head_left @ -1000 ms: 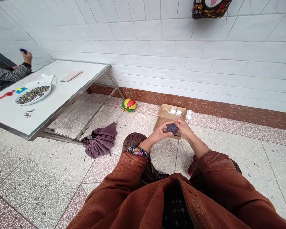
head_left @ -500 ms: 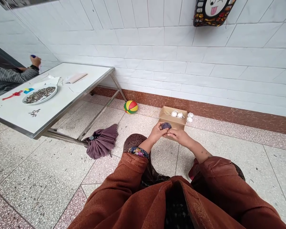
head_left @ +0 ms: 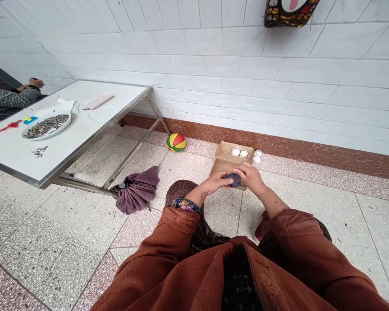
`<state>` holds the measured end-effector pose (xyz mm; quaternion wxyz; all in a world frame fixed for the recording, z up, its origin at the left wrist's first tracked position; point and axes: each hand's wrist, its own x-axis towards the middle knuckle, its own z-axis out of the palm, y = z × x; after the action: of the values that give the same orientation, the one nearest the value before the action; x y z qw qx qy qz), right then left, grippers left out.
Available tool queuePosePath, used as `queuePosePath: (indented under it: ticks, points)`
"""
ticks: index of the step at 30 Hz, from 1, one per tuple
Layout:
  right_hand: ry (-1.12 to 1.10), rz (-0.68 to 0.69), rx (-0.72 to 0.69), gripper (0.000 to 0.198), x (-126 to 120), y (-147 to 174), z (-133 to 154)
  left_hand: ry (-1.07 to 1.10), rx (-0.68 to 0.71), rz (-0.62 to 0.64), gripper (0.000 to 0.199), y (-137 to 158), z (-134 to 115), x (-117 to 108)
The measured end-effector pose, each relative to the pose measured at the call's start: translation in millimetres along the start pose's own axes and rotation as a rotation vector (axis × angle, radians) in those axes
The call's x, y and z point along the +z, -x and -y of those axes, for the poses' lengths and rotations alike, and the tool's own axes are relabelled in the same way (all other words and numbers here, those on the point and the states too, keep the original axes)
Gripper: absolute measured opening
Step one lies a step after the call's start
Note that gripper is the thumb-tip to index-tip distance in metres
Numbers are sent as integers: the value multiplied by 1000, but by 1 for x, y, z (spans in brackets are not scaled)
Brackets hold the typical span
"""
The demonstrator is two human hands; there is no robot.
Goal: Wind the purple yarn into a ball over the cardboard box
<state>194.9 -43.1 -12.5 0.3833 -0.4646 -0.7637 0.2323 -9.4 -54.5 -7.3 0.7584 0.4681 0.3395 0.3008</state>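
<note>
A small dark blue-purple ball of yarn (head_left: 234, 180) is held above the near part of an open cardboard box (head_left: 219, 166). My left hand (head_left: 216, 182) is closed around the ball's left side, thumb in front. At its upper right edge, the pinched fingers of my right hand (head_left: 250, 176) are on the dark yarn; a single strand is too fine to make out. White yarn balls (head_left: 240, 152) with loose strands lie in the far part of the box. Just right of the box, more white balls (head_left: 257, 156) rest on the floor.
A white table (head_left: 94, 123) at left bears a plate of seeds or husks (head_left: 47, 125). Under its near edge lies a folded purple umbrella (head_left: 138, 190). A colourful ball (head_left: 176, 142) sits by the wall. Another person's arm (head_left: 14, 97) shows at far left.
My right hand has risen from the ball's lower right to its upper right edge. The yarn ball has shifted slightly right and nearer. The other person's hand has moved left and slightly down.
</note>
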Motion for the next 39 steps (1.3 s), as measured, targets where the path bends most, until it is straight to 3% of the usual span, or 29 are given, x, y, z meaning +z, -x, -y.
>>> queuePosePath:
  ticks: [5, 10, 15, 20, 24, 28, 32, 35, 39]
  points:
    - [-84, -48, 129, 26, 13, -3, -7, 140, 85, -48, 65, -1, 0, -3]
    - [-99, 124, 239, 18, 27, 1, -14, 260, 136, -70, 57, -3, 1, -8]
    - [-59, 233, 69, 21, 24, 8, -4, 243, 186, -208, 54, -4, 2, -14]
    - [-160, 271, -72, 27, 9, 11, 15, -38, 212, -359, 57, -8, 7, -15]
    - [-167, 116, -39, 28, 1, 5, 16, -149, 153, -237, 75, -11, 15, -13]
    - [-190, -29, 48, 30, 3, -1, 4, -15, 152, -37, 79, -8, 14, -10]
    - [-218, -62, 166, 32, 15, -1, -6, 149, 160, 31, 73, -2, 7, -7]
    - [-194, -8, 213, 29, 23, 2, -8, 219, 198, -26, 64, -1, 5, -8]
    - [-163, 117, 150, 24, 26, 9, 0, 175, 259, -232, 55, -7, 8, -14]
